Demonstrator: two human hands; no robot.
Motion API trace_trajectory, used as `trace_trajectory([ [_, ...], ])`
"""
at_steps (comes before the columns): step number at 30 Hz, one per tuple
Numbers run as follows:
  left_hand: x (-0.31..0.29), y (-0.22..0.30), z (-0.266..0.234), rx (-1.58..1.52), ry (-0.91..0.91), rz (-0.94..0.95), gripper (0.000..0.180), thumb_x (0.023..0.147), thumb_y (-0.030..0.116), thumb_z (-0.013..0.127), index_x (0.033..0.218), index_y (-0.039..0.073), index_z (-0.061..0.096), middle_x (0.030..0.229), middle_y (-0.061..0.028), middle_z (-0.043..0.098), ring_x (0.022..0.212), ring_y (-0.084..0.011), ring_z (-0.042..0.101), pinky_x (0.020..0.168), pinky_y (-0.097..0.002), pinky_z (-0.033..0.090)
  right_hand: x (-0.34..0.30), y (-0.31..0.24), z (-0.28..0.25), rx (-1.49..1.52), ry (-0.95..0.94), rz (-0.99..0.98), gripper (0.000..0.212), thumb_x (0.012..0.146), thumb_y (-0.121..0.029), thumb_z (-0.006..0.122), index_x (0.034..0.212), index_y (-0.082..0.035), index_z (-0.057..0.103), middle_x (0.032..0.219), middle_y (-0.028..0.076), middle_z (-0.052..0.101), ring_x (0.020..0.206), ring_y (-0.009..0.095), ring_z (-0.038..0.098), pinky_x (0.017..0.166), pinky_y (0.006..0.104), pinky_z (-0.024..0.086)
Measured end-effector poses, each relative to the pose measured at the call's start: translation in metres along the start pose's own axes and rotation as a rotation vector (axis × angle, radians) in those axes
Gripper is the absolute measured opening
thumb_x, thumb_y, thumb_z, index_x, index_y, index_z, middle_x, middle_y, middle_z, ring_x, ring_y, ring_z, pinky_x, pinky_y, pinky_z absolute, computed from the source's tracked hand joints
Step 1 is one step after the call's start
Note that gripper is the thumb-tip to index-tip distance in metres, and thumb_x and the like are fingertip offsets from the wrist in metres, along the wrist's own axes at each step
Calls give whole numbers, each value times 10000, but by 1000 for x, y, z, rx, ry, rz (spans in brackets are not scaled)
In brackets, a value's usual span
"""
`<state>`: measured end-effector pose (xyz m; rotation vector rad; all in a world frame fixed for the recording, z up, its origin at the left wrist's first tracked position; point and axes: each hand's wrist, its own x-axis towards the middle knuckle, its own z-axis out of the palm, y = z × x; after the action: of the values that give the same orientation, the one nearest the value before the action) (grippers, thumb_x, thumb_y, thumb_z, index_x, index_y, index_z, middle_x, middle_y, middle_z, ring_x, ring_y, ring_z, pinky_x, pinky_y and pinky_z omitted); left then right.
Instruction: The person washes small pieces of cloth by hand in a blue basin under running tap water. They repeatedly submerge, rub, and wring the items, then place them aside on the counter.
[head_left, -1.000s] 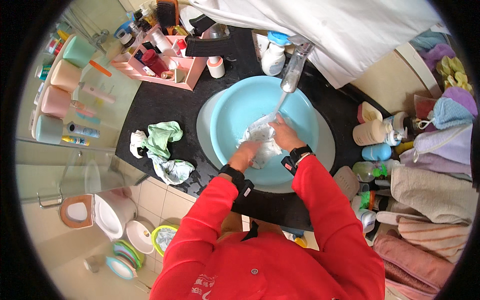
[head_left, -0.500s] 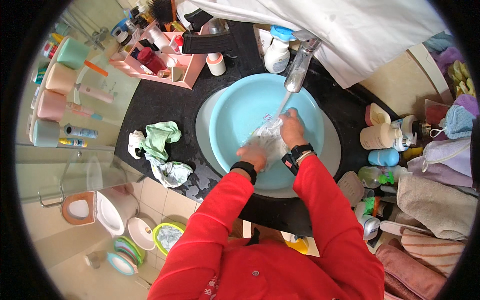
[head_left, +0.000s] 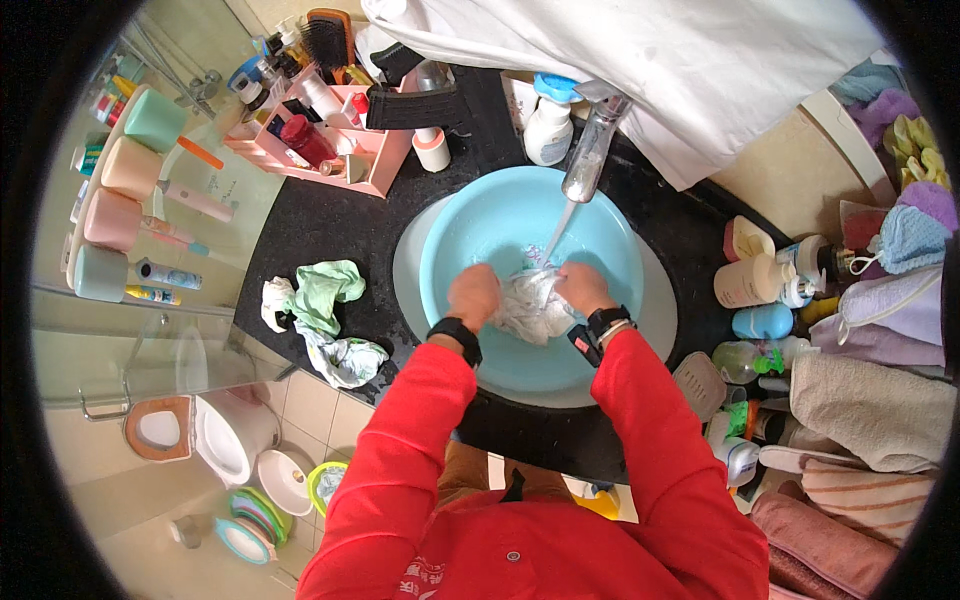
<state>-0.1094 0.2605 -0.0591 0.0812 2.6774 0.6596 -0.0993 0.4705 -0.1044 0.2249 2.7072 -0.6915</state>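
A wet white cloth (head_left: pixel 531 309) stretches between my two hands inside the light-blue basin (head_left: pixel 480 385). My left hand (head_left: pixel 474 294) is closed on its left side, and my right hand (head_left: pixel 584 289) grips its right side. From the chrome faucet (head_left: pixel 594 150), a stream of water runs down into the basin just beyond the cloth. The basin sits in the sink set into the black counter. To the left, a crumpled green cloth (head_left: pixel 322 294) and a white patterned cloth (head_left: pixel 346 361) lie on the countertop.
A pink organizer (head_left: pixel 380 165) full of bottles stands at the back left, and a white bottle with a blue top (head_left: pixel 548 130) beside the faucet. Pump bottles (head_left: pixel 750 281) and folded towels (head_left: pixel 850 405) crowd the right side. A glass panel with cups (head_left: pixel 113 220) borders the left.
My left hand has moved left and up, away from the right one, and the cloth is now spread between them. The view has shifted slightly.
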Motion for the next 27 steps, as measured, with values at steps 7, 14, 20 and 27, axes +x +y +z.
trace_trajectory([
  [7, -1, -18, -46, -635, 400, -10, 158, 776, 54, 523, 846, 62, 664, 789, -133, 654, 737, -246, 631, 679, -326, 482, -20, 7, -79, 566, 88, -189, 177, 708, -89, 607, 865, -18, 569, 836, 150, 620, 807, 279, 611, 699, 363, 478],
  [14, -24, -6, -66, -671, 219, 58, 169, 774, 63, 544, 845, 95, 694, 783, -115, 658, 764, -222, 633, 682, -313, 479, -50, 17, -107, 433, 140, -338, 152, 710, -10, 573, 857, -43, 559, 807, 123, 610, 742, 293, 595, 659, 372, 465],
  [20, -47, 5, -16, 19, -245, 205, 146, 722, 140, 585, 802, 122, 706, 792, -133, 647, 756, -295, 619, 687, -353, 477, -46, 20, -55, -144, -69, -369, 186, 727, -74, 582, 911, -59, 601, 959, 154, 609, 842, 361, 587, 725, 433, 473],
  [27, -41, -2, 51, -83, -319, 224, 264, 762, 196, 576, 987, 89, 666, 864, -159, 657, 832, -287, 634, 733, -344, 489, -29, 10, -25, -16, -76, -59, 577, 718, -181, 656, 1238, -45, 447, 1175, 215, 507, 1068, 375, 505, 907, 432, 429],
])
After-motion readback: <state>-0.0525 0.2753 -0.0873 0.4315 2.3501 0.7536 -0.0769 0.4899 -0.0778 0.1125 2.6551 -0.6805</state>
